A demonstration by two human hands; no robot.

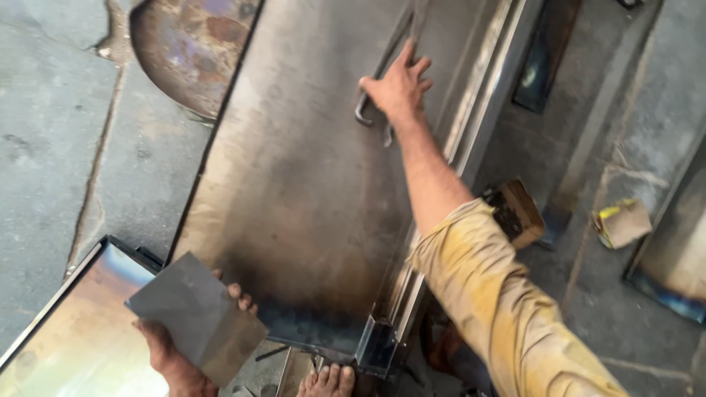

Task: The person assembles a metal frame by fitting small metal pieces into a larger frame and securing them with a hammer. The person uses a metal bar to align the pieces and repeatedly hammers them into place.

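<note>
- Nearest to me, the left hand (176,353) is closed under a small flat grey steel plate (197,317), thumb below and fingertips curled over the far edge; it is held tilted in the air above a shiny framed metal panel (66,331) lying on the floor.
- Bare toes (327,381) sit right below the corner of the work; if the left-hand grip slackens, I reckon the little plate could drop edge-first onto them.
- Yellow-stained sleeve (500,309) stretches across the raised lip of a large dull steel sheet (301,191), so a sharp edge or burr could catch cloth or forearm.
- Farther out, the right hand (399,87) lies spread on the sheet, fingers loosely extended over a thin bent steel rod with hooked ends (371,99); whether it truly grips the rod I cannot tell.
- Leaning that far on one palm, a slide of the rod on smooth metal could take the person's balance.
- Beyond, a rusty round metal disc (193,48) lies on the cracked concrete floor (44,147).
</note>
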